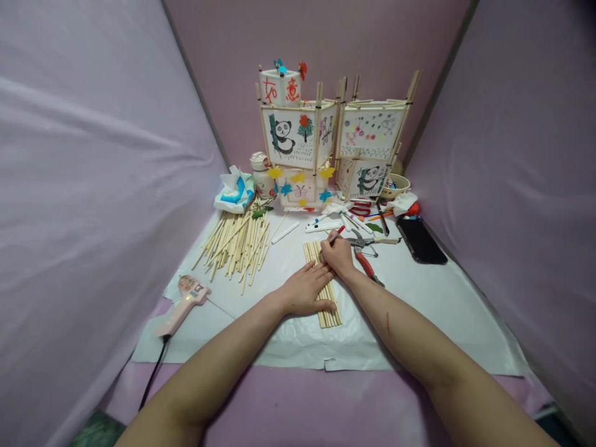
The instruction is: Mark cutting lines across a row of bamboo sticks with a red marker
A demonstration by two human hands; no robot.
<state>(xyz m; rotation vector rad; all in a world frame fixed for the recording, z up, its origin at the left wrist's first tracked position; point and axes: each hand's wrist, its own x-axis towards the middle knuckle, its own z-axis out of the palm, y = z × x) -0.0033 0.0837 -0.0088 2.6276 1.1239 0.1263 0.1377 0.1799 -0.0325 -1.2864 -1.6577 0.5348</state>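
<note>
Several bamboo sticks lie side by side in a flat row at the middle of the white-covered table. Across them rests my left hand, fingers stretched out and palm down on the sticks. My right hand is closed around a pen with a red end, just above the upper part of the row. The pen's tip is hidden behind the hand. To the right of that hand lie pliers with red handles.
A heap of loose sticks lies at the left, beyond a pink glue gun with a black cord. Paper lanterns on stick frames stand at the back. Markers, a phone, a tissue pack and a bowl surround the work.
</note>
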